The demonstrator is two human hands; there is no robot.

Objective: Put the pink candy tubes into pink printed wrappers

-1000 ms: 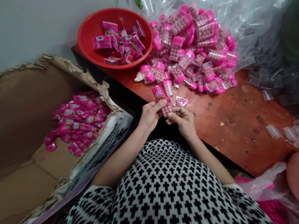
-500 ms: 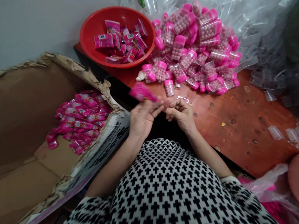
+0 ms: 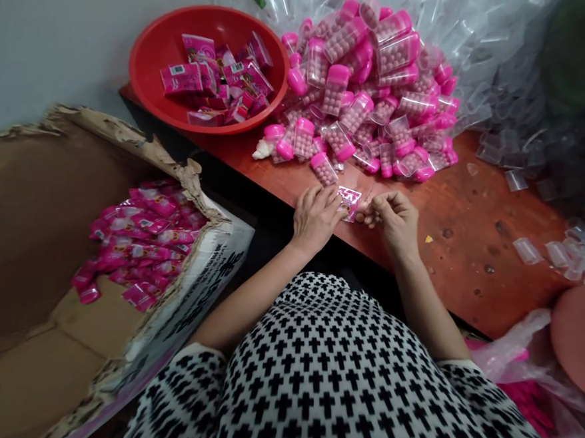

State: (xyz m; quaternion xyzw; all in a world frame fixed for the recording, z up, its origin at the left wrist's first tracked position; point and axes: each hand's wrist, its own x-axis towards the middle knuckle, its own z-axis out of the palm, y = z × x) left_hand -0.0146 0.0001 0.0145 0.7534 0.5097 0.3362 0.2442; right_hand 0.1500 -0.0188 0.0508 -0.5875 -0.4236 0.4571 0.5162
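A small flat pink printed piece point(image 3: 351, 202), perhaps a label or wrapper, lies near the front edge of the wooden table. My left hand point(image 3: 318, 218) rests palm down with its fingers stretched out flat, their tips over the piece's left side. Just right of it, my right hand point(image 3: 397, 221) is closed in a pinch. Whatever its fingertips hold, if anything, is too small to make out. Beyond my left fingers leans a clear pink-capped tube of small pink balls point(image 3: 324, 170), at the front of a heap of such tubes point(image 3: 363, 87).
A red basin point(image 3: 144, 99) of pink packets point(image 3: 182, 80) stands at the back left. To the left, a torn cardboard box point(image 3: 84, 320) holds more pink packets point(image 3: 144, 239). Clear empty tubes point(image 3: 528, 251) lie on the right of the table point(image 3: 474, 239), with plastic bags behind.
The pink packet at my left hand is no longer there. That hand has come down flat onto the table. My right hand has shifted right, and the front tube now leans.
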